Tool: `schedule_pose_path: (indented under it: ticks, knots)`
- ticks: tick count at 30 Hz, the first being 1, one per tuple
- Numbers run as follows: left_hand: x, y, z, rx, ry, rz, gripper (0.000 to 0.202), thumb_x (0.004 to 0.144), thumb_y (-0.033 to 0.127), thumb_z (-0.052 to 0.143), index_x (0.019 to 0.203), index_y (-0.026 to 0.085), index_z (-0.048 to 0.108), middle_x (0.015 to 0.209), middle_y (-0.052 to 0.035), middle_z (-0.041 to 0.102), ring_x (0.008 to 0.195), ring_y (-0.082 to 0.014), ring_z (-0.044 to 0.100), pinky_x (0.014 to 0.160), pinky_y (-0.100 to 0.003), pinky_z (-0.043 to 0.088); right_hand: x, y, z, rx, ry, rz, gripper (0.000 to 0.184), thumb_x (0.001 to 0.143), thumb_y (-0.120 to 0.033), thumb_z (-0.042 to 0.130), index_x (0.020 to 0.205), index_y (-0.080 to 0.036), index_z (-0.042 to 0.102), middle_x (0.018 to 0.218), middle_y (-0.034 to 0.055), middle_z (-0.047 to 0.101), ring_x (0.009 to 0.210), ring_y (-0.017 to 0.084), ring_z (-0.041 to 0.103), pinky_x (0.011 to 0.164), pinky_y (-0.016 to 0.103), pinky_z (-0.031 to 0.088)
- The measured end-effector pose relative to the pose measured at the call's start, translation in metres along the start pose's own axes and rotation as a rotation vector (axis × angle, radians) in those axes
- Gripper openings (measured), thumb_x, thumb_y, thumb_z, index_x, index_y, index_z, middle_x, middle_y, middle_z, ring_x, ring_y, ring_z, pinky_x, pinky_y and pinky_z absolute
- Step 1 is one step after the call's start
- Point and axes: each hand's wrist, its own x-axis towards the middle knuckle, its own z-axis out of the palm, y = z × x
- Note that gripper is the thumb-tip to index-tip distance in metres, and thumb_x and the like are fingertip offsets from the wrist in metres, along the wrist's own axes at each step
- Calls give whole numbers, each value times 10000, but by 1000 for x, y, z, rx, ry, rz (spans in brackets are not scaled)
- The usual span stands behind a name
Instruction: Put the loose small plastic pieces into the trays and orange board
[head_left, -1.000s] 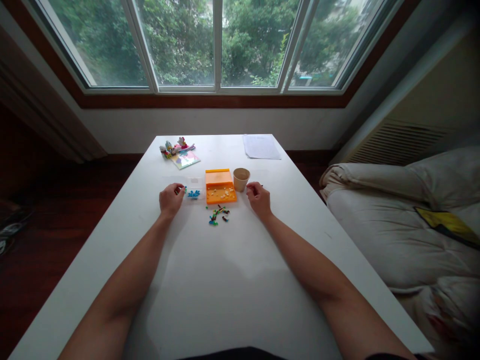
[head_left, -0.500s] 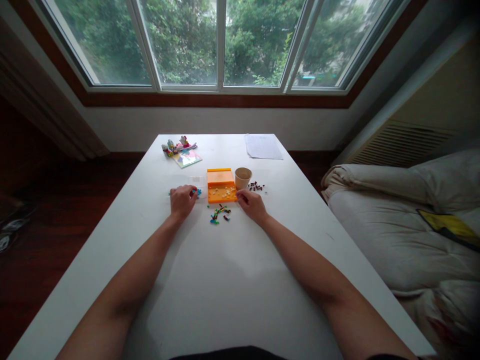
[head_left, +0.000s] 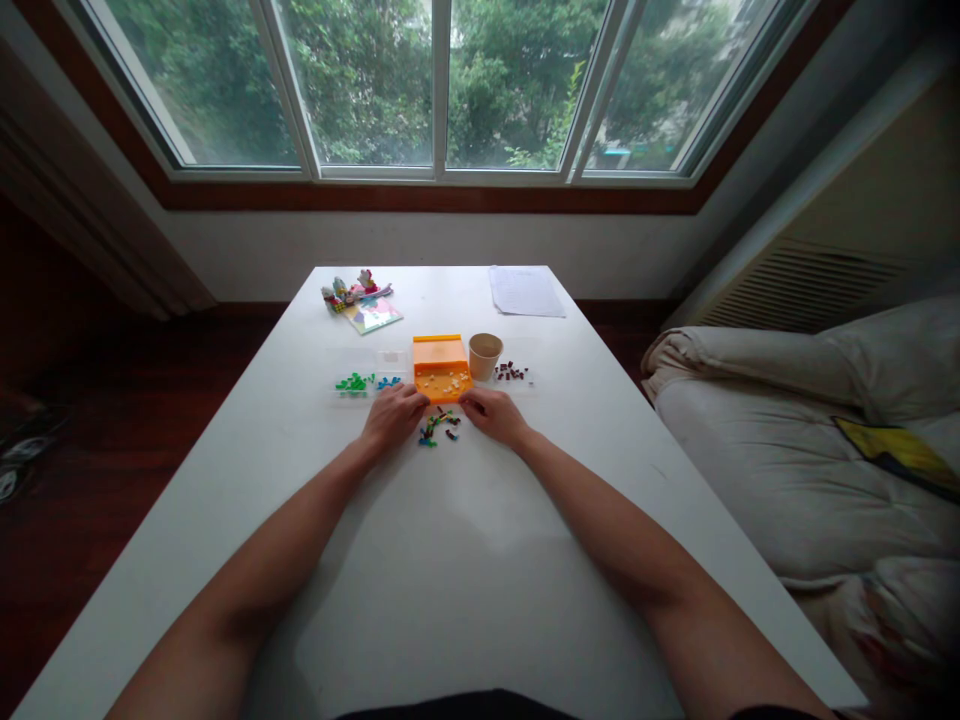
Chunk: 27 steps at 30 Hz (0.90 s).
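An orange tray (head_left: 444, 398) lies open on the white table, with small pale pieces in its front part. At its front left corner is my left hand (head_left: 396, 416), fingers closed together; what they hold, if anything, is too small to make out. My right hand (head_left: 495, 414) is closed at the front right corner, its fingertips against or just beside the tray, their contents hidden. Just in front of the tray, between the hands, lies a loose pile of small green, blue, yellow and dark building bricks (head_left: 430, 432).
Left of the tray, green bricks (head_left: 352, 383) and blue bricks (head_left: 388, 382) lie in a clear container. A paper cup (head_left: 486, 358) stands right, beside dark brown bricks (head_left: 511, 371). Farther back are small figures (head_left: 352, 290), a colourful card (head_left: 373, 316) and paper sheets (head_left: 526, 291).
My left hand has moved right from the blue bricks to the tray's front left corner, uncovering the green bricks. My right hand has shifted slightly left and nearer along the tray's edge.
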Motion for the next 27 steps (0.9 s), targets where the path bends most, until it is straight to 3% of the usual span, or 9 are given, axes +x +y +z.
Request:
schedule_pose_path:
  ticks: [7,12,18,27]
  knots:
    - [-3,-27,-3,-45,-65,-73,193,895,253,540,987,250,709,913,-46,704,843,-207,631,729,-304,437,0,-1,-1,31,26,13,157,914,-256,548,918,-218,701,771,11,661,636,129,539,622,228,396]
    - [-5,-38,-9,-36,-82,-67,185,863,268,554,954,263,715,785,-21,677,734,-187,613,681,-286,413,0,-2,-3,45,57,33,165,918,-257,534,919,-219,695,775,9,664,620,128,524,616,235,394]
    - [-4,-34,-12,-63,-172,-11,191,847,299,569,952,277,727,698,-1,638,670,-174,585,617,-270,369,0,-4,-5,48,51,35,174,913,-260,528,922,-216,696,769,10,663,625,129,523,612,232,393]
    - [-3,-31,-7,-93,-160,-7,185,865,298,564,926,257,734,724,-14,663,673,-170,584,631,-266,390,1,-4,-4,42,47,33,159,913,-243,542,923,-216,698,793,12,676,641,129,541,625,231,398]
